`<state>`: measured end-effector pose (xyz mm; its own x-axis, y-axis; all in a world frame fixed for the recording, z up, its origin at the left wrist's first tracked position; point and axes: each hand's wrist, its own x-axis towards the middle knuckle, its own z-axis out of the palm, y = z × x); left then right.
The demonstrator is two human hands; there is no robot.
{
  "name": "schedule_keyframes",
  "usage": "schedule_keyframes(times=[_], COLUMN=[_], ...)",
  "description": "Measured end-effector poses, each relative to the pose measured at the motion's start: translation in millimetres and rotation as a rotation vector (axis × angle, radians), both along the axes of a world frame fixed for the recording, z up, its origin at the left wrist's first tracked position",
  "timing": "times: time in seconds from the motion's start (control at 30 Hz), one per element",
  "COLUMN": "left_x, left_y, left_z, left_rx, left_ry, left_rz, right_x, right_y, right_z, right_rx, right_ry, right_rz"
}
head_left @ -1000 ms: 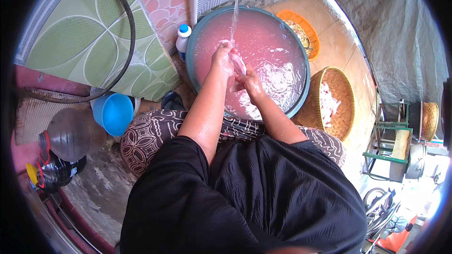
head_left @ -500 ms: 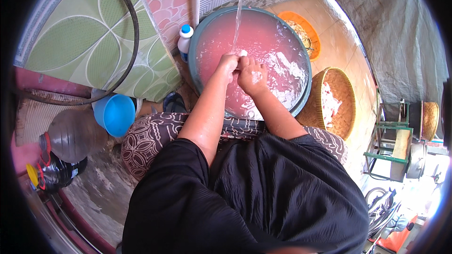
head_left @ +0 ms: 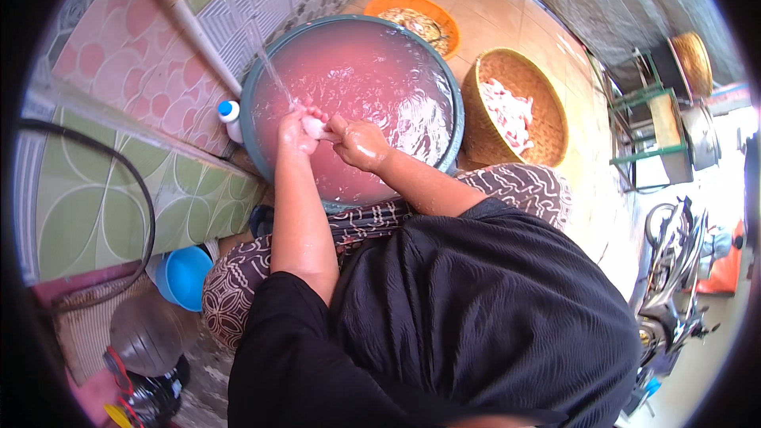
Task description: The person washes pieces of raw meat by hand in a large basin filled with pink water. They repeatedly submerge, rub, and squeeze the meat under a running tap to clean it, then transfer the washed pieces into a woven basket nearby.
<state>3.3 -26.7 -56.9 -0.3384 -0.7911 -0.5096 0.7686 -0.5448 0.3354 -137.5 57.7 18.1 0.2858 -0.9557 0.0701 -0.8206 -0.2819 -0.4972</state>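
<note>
Tan tiled floor (head_left: 499,12) and patterned wall (head_left: 119,87) flank the tub (head_left: 457,111).

Basket (head_left: 547,107) right of tub (head_left: 249,111), bottle (head_left: 230,117) left

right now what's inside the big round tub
Cloudy pink water fills most of the tub. The tub's bottom, and anything sunk there, can't be seen through it.
</note>
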Motion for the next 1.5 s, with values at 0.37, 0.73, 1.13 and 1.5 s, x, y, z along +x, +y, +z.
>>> schedule_keyframes(times=[0.37, 0.73, 1.13, 1.5], left_x=[2.7, 14.3, 19.6, 10.1], left_y=[10.2, 15.1, 16.6, 13.8], left_z=[10.5, 2.2, 14.1, 11.3], left_rx=[0.118, 0.147, 0.113, 0.128], left_ry=[-0.14, -0.408, -0.546, -0.599], left_rz=[0.103, 0.112, 0.069, 0.026], right_x=[-121.5, -176.7, -143.8, -116.5], right_y=[-27.2, -43.2, -33.9, -30.3], right_z=[7.9, -62.2, -190.7, -214.5], right_rx=[0.215, -0.141, 0.788, 0.962], right_ry=[-0.575, 0.048, 0.504, 0.53], right_rz=[-0.733, -0.635, -0.308, -0.023])
